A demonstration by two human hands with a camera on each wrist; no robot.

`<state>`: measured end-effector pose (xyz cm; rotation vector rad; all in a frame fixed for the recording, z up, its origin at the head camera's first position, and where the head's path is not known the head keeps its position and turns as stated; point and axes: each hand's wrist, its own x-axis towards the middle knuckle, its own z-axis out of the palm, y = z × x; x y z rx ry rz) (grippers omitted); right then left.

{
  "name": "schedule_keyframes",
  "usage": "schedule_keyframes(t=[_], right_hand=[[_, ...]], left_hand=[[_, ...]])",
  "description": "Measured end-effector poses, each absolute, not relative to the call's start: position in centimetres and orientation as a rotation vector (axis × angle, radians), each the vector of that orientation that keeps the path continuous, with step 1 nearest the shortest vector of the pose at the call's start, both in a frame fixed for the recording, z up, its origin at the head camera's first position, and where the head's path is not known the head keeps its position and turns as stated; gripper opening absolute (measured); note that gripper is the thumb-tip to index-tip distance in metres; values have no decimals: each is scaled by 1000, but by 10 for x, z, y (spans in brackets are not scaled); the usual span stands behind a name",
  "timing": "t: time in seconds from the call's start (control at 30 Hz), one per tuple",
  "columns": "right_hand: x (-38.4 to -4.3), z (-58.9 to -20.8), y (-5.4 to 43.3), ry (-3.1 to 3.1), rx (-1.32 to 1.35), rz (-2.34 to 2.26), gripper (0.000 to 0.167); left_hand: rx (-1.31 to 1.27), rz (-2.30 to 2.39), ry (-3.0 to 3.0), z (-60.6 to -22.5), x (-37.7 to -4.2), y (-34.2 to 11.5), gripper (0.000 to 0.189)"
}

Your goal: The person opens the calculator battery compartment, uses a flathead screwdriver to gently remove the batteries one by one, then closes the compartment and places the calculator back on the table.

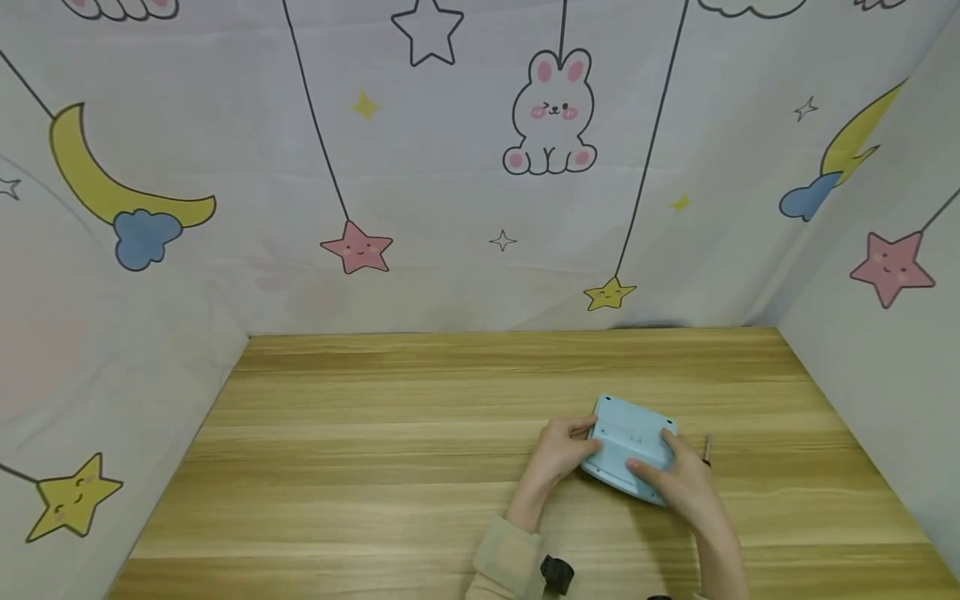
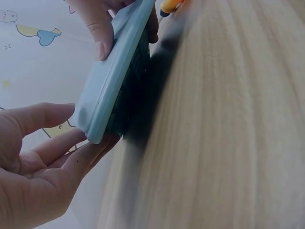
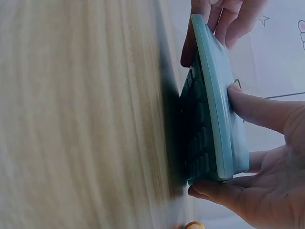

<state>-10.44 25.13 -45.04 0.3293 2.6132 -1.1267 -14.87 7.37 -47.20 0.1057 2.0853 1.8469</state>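
Note:
A light blue calculator [image 1: 637,442] is held back side up, tilted and close over the wooden table. Its keys [image 3: 202,143] face down, in shadow in the right wrist view. My left hand [image 1: 561,450] grips the left edge, thumb at the back cover and fingers under the rim. On the opposite side my right hand [image 1: 686,479] holds it, with the thumb pressed on the back and fingers round the edge. Small dark screw holes or feet dot the corners of the back.
Just right of my right hand lies a screwdriver [image 1: 708,448], mostly hidden by that hand; its orange handle [image 2: 170,5] shows in the left wrist view. The wooden table [image 1: 360,467] is bordered by white printed cloth walls [image 1: 450,167] at the back and sides.

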Motion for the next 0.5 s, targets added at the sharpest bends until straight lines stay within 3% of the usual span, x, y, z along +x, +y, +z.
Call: schedule_keyframes(t=[0.5], right_hand=[[-106,-459,251,2712,323,-977,89]], left_hand=[[109,1692,2190,-476,-146,79,56]])
